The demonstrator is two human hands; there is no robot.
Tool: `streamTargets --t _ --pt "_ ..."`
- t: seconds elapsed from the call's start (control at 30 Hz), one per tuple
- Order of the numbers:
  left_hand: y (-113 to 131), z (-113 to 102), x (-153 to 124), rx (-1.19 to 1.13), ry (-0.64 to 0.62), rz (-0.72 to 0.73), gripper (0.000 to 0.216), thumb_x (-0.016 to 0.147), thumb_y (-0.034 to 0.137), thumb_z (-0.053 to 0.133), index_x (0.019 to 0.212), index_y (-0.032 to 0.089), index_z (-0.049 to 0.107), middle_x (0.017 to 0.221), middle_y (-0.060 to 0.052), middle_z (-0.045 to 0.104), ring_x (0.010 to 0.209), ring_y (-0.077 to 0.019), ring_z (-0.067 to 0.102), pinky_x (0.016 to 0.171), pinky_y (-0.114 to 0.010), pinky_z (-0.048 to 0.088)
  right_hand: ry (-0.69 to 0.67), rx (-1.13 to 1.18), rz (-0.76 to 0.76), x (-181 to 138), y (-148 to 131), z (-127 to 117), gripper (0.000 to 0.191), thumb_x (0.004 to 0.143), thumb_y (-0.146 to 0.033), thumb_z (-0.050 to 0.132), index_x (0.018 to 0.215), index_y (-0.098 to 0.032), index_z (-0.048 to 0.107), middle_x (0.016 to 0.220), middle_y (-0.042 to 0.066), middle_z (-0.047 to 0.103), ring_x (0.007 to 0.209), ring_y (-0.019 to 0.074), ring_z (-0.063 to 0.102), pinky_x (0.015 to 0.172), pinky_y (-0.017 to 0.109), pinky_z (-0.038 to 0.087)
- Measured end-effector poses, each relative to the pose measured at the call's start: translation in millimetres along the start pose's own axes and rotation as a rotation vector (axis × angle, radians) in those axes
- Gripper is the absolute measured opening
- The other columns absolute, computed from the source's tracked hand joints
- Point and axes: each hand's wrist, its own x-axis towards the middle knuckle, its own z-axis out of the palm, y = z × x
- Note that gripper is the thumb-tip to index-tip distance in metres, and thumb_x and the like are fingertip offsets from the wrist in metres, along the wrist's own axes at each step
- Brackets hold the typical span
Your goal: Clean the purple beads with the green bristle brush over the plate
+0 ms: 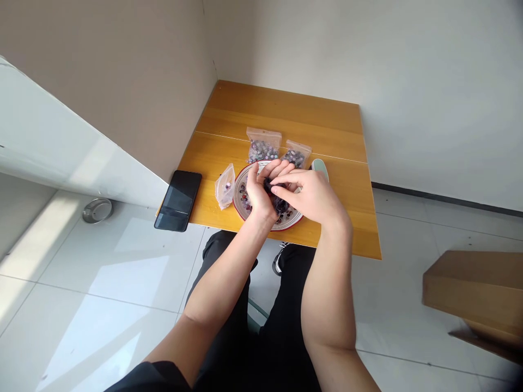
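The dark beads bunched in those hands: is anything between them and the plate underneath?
Nothing visible but the hands themselves. The dark beads are gathered between the left hand and the right hand, directly above the red-rimmed plate, with no other object in between.

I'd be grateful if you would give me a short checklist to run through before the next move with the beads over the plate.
1. Left hand and right hand above the plate: ok.
2. Firm hold on the dark beads between the hands: cannot tell, fingers hide them.
3. Plate well in from the table's near edge: not ok, its rim sits close to that edge.
4. Sparse bag left of the plate, apart from the hands: ok.
5. Phone off to the left, away from the plate: ok.
6. Two fuller bags behind the plate sealed: cannot tell.
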Motion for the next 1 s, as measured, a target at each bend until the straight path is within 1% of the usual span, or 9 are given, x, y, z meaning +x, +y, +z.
streamTargets --t 0.1,0.17,0.3,0.43,0.5,0.6,0.73,0.87,1.0 --pt "-1.1 -2.2 1.9 0.008 -0.043 0.016 0.041 0.096 0.046 0.044 0.088 0.014 0.068 0.107 -0.012 0.076 0.138 -0.0298 0.057 0.118 -0.046 0.044 0.091 -0.017 -0.014 1.9 0.3 1.2 0.016 0.088 -0.026 0.065 0.092 -0.024 0.081 0.092 0.002 0.077 0.069 0.0153 0.06 0.07 0.031 0.045" --pt "0.6 -1.8 2.0 0.037 -0.041 0.033 0.044 0.097 0.046 0.041 0.089 0.013 0.07 0.105 -0.013 0.077 0.137 -0.0287 0.058 0.119 -0.044 0.043 0.121 -0.057 0.001 1.4 1.8 -0.7 0.018 0.089 -0.026 0.064 0.094 -0.024 0.082 0.091 0.002 0.077 0.066 0.0144 0.058 0.068 0.031 0.044" --pt "4.0 1.4 0.0 0.057 0.001 0.042 0.045 0.097 0.045 0.04 0.091 0.012 0.07 0.109 -0.014 0.077 0.135 -0.0301 0.06 0.116 -0.043 0.047 0.023 -0.062 0.045 -2.4 4.1 -5.5 0.017 0.088 -0.028 0.066 0.089 -0.024 0.082 0.081 0.001 0.074 0.063 0.0147 0.055 0.063 0.032 0.04" --pt "1.1 0.8 -0.3 0.039 -0.011 0.028 0.043 0.097 0.045 0.042 0.092 0.013 0.069 0.112 -0.014 0.076 0.135 -0.0305 0.06 0.114 -0.044 0.049 -0.018 0.008 0.011 -2.3 1.5 -3.2 0.016 0.088 -0.028 0.066 0.09 -0.025 0.082 0.093 0.002 0.077 0.076 0.0178 0.062 0.072 0.032 0.047" --pt "-0.9 -0.9 1.0 0.021 -0.037 0.018 0.041 0.097 0.045 0.043 0.092 0.013 0.069 0.114 -0.014 0.075 0.137 -0.0303 0.058 0.117 -0.045 0.046 0.019 0.029 -0.013 -0.5 -0.1 -1.1 0.017 0.089 -0.026 0.066 0.092 -0.025 0.082 0.097 0.002 0.078 0.081 0.0187 0.065 0.076 0.033 0.049" --pt "-1.5 -3.4 3.3 0.008 -0.068 0.021 0.042 0.097 0.045 0.042 0.09 0.014 0.069 0.115 -0.013 0.075 0.141 -0.0298 0.054 0.12 -0.047 0.041 0.113 0.01 -0.016 1.3 0.0 -0.8 0.019 0.089 -0.026 0.066 0.098 -0.025 0.082 0.098 0.003 0.078 0.077 0.018 0.065 0.076 0.033 0.05" --pt "-0.3 -4.1 4.3 0.059 -0.043 0.043 0.042 0.097 0.044 0.041 0.092 0.016 0.071 0.117 -0.01 0.075 0.143 -0.0272 0.052 0.124 -0.042 0.037 0.202 -0.027 0.017 1.0 4.5 -3.5 0.022 0.09 -0.029 0.066 0.105 -0.024 0.081 0.098 0.004 0.078 0.072 0.0174 0.063 0.073 0.033 0.05" --pt "-2.2 -2.8 3.3 0.032 -0.091 0.031 0.044 0.099 0.043 0.038 0.094 0.014 0.07 0.119 -0.012 0.074 0.141 -0.0277 0.054 0.121 -0.044 0.04 0.117 -0.013 0.034 0.6 6.1 -2.6 0.021 0.09 -0.027 0.065 0.103 -0.025 0.081 0.1 0.004 0.078 0.069 0.0162 0.062 0.073 0.033 0.049" --pt "-3.2 -0.3 1.2 0.017 -0.084 0.028 0.045 0.1 0.041 0.036 0.096 0.011 0.07 0.121 -0.015 0.074 0.139 -0.0296 0.056 0.118 -0.044 0.044 -0.004 0.002 0.036 -0.7 3.5 -2.4 0.018 0.091 -0.029 0.063 0.089 -0.023 0.08 0.09 0.003 0.076 0.068 0.0167 0.063 0.068 0.032 0.047"
